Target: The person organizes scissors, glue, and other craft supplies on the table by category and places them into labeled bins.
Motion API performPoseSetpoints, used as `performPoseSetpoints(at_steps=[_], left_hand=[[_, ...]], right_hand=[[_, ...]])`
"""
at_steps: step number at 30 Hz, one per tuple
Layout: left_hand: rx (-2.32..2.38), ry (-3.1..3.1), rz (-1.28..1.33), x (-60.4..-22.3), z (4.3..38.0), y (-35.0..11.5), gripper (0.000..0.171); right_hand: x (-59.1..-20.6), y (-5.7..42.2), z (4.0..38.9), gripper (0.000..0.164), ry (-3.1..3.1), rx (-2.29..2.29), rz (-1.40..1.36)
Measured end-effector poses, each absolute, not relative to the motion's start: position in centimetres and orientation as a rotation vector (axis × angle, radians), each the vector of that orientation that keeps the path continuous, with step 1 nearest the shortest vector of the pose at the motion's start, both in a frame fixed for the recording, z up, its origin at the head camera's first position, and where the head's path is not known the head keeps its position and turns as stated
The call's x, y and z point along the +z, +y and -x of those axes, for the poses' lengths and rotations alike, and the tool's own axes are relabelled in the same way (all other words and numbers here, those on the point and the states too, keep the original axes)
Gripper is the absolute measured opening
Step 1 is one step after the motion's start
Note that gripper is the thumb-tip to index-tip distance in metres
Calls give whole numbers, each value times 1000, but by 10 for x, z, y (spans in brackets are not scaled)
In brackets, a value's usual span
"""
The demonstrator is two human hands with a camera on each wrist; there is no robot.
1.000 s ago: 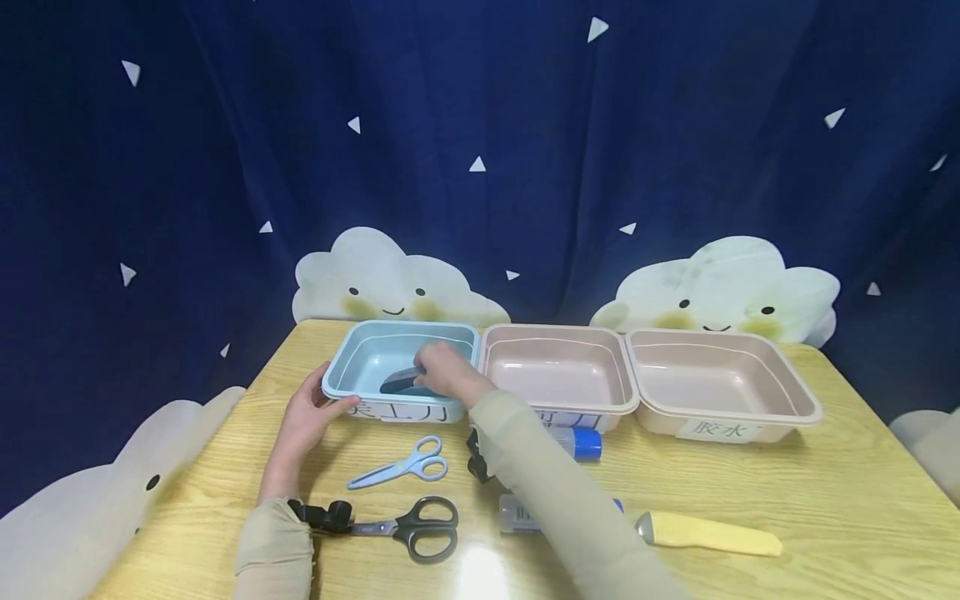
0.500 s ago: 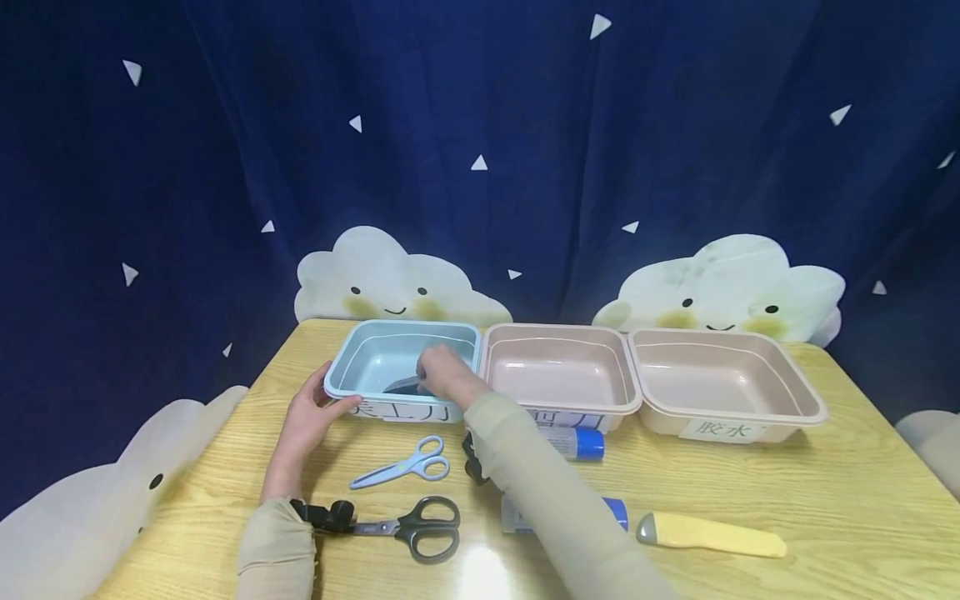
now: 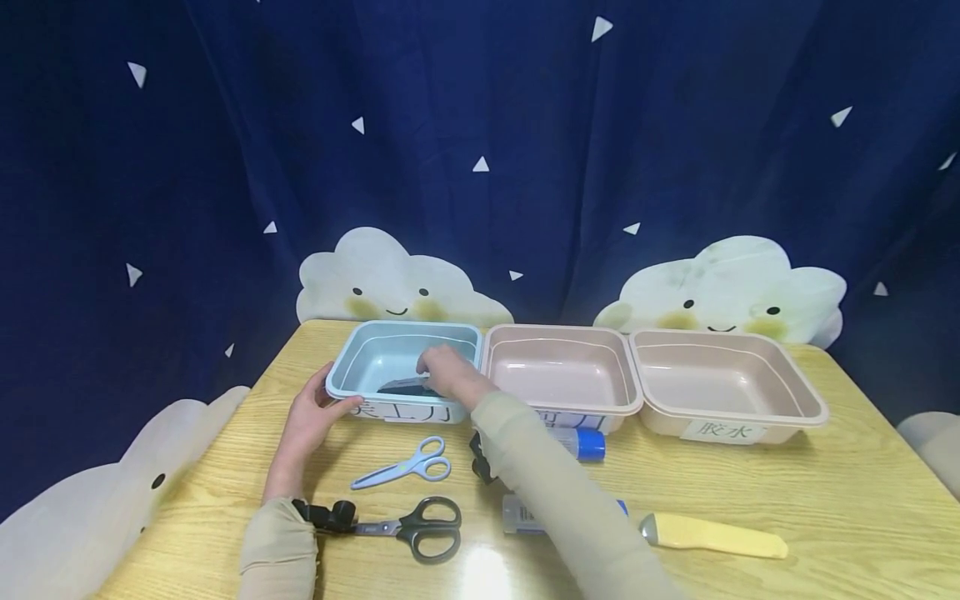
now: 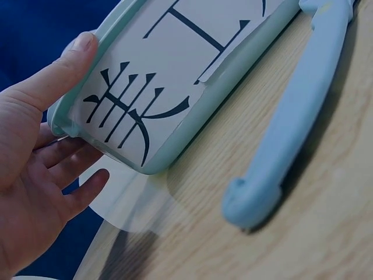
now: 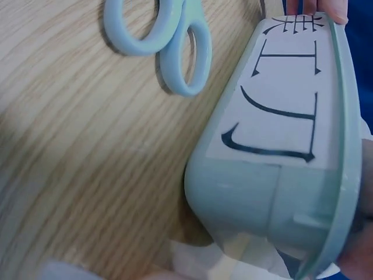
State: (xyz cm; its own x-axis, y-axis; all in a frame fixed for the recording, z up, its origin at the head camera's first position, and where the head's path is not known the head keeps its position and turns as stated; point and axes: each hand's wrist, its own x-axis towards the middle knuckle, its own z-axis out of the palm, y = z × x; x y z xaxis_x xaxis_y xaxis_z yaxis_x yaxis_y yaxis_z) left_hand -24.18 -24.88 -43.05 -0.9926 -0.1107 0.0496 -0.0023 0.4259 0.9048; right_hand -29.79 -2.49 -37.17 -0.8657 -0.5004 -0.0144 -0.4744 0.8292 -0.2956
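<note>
My left hand [image 3: 307, 417] grips the near left corner of a light blue plastic bin [image 3: 405, 401]. In the left wrist view its thumb [image 4: 73, 61] lies on the rim and the other fingers are under it. My right hand [image 3: 452, 375] reaches down inside the same bin. A dark utility knife [image 3: 403, 387] lies low in there, its right end partly behind that hand; I cannot tell if the fingertips still pinch it. In the right wrist view the bin wall hides most of the right hand. Light blue scissors [image 3: 386, 475] lie on the table before the bin.
Two pinkish bins [image 3: 561, 409] [image 3: 727, 415] stand in a row right of the blue one. Black-handled scissors [image 3: 401, 528] lie near the left wrist. Two blue-capped glue bottles [image 3: 590, 444] [image 3: 517, 515] sit partly under the right forearm. A yellow utility knife [image 3: 712, 535] lies to the right.
The dark utility knife has gone from slanting in my right hand to lying flatter, with more of its length showing. The left hand has stayed on the bin corner.
</note>
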Motion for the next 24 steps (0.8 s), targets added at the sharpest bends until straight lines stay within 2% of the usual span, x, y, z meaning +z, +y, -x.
performPoseSetpoints(at_steps=[13, 24], left_hand=[[-1645, -2534, -61, -430, 242, -249, 90], [-1661, -2525, -46, -430, 242, -249, 90]], right_hand=[[-351, 22, 284, 18, 2973, -578, 1056], [-341, 78, 254, 12, 3026, -685, 1231]])
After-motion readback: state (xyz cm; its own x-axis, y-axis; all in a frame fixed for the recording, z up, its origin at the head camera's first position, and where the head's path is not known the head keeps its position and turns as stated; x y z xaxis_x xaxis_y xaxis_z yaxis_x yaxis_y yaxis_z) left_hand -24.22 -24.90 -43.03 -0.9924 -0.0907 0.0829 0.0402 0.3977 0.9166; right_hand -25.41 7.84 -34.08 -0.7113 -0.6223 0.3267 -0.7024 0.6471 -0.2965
